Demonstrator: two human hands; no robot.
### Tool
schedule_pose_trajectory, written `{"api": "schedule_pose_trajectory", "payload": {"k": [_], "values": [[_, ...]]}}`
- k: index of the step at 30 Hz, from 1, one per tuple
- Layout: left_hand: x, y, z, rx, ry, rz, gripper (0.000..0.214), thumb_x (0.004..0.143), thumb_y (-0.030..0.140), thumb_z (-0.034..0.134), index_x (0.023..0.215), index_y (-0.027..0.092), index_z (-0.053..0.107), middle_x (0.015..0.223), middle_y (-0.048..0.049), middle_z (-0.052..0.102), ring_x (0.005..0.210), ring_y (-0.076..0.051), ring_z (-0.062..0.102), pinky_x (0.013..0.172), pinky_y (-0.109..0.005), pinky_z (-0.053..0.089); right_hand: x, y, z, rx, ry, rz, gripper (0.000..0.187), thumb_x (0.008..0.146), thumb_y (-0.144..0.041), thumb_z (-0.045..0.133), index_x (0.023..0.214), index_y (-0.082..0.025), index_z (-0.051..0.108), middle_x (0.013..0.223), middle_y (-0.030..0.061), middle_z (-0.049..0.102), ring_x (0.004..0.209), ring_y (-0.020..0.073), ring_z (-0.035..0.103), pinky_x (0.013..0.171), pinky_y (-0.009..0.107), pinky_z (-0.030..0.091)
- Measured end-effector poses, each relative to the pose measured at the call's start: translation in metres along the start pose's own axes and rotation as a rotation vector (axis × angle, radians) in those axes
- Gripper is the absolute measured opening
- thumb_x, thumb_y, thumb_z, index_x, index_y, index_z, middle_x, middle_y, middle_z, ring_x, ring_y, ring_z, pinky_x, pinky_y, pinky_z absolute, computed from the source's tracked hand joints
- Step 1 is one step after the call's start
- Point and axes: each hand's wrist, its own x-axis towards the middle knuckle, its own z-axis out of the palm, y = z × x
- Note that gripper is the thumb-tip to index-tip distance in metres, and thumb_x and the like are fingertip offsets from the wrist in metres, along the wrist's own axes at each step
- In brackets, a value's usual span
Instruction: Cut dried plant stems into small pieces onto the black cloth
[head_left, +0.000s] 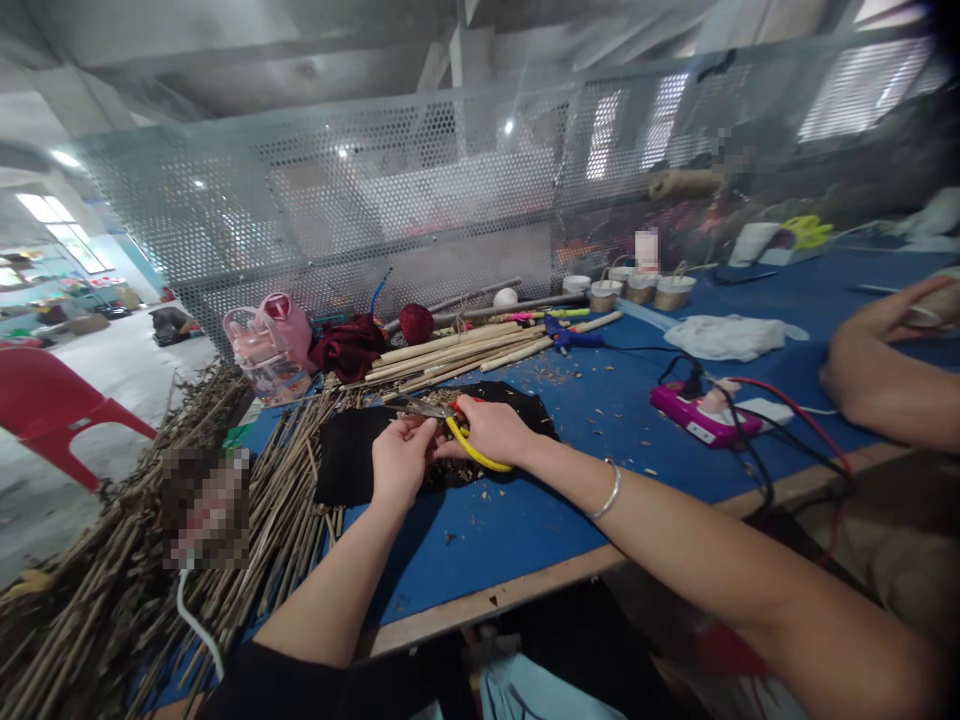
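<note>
My right hand [495,430] grips scissors [424,408] with yellow and red handles, their blades pointing left. Close beside it, my left hand [399,460] has its fingers pinched together just below the blades; what lies between them is too small to name. Both hands are over a black cloth [343,458] spread on the blue table [480,560]. Brown plant clippings, partly hidden by my hands, are heaped on the cloth, and bits are scattered around it.
Long dried stalks [281,490] lie at left. Behind the cloth are pale sticks [457,352], a blue glue gun [566,337] and a pink bag [274,340]. A purple power strip [697,415] with cables sits at right, near another person's arm [892,370]. Perforated metal panels stand behind.
</note>
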Motion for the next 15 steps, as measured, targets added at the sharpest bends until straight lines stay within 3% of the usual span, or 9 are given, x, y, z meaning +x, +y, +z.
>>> {"api": "schedule_pose_trajectory", "payload": {"k": [7,15], "values": [[-0.0002,-0.0002,-0.0017,0.060,0.028,0.080,0.027,0.061,0.032,0.068,0.079,0.012,0.064,0.067,-0.0050,0.067,0.054,-0.013,0.059,0.045,-0.020,0.043,-0.0015,0.0015,0.0023,0.097,0.027,-0.090,0.067,0.056,-0.073,0.056,0.093,-0.017,0.045,0.090,0.0087,0.058,0.079,0.0217,0.057,0.060,0.026,0.035],[-0.0012,0.0018,-0.0023,0.080,0.041,0.105,0.025,0.061,0.032,0.068,0.075,0.012,0.064,0.063,-0.0033,0.066,0.048,-0.011,0.055,0.043,-0.020,0.043,-0.0026,-0.0012,0.0007,0.118,0.003,-0.048,0.063,0.060,-0.070,0.055,0.095,-0.019,0.045,0.079,0.0045,0.061,0.072,0.0211,0.060,0.056,0.025,0.032]]}}
